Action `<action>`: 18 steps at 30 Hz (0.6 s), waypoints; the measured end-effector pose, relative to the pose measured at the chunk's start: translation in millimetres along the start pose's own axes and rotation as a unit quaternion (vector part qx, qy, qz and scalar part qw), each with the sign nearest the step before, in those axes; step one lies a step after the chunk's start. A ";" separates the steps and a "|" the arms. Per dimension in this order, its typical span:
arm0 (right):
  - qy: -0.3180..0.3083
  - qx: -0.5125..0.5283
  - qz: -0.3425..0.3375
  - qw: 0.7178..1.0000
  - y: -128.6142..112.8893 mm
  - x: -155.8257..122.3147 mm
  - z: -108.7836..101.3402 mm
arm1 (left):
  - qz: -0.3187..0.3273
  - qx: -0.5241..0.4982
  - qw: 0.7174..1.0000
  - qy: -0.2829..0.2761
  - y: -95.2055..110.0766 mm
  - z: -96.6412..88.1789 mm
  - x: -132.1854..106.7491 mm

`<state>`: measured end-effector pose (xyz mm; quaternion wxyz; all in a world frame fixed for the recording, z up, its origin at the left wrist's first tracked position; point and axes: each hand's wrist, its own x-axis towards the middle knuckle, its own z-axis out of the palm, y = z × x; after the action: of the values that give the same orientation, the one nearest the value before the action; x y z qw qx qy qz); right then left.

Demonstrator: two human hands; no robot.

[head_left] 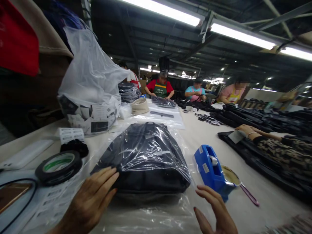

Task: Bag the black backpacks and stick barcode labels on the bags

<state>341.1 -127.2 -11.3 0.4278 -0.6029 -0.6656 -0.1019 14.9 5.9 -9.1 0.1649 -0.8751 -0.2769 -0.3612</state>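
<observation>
Glossy plastic bag (dark cloth inside); matt table.

The left hand, left of the bagged black clothes, and the right hand, right of them, are bare, with dark red paint on the nails.

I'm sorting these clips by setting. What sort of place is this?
Likely a garment packing floor: a folded dark garment in a clear bag at the left hand, a blue tape dispenser by the right hand, and co-workers handling dark clothing down the long table.
</observation>
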 end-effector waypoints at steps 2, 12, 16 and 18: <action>-0.012 -0.026 -0.078 0.997 -9.1 23.0 15.4 | 0.023 0.029 0.999 -0.008 2.6 10.2 23.7; -0.112 -0.207 -0.211 0.949 18.3 6.0 92.9 | 0.130 0.053 0.984 -0.108 -7.4 61.4 -7.6; -0.129 -0.169 -0.220 0.952 23.9 5.5 87.7 | 0.139 0.066 0.979 -0.129 -9.0 57.5 -4.8; -0.136 -0.166 -0.221 0.951 26.2 6.6 86.9 | 0.140 0.072 0.978 -0.138 -9.1 57.0 -3.3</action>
<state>326.3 -59.3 -70.0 0.1935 -0.5113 -0.8079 -0.2200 38.3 39.8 -49.7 0.2363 -0.9323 -0.1972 -0.1900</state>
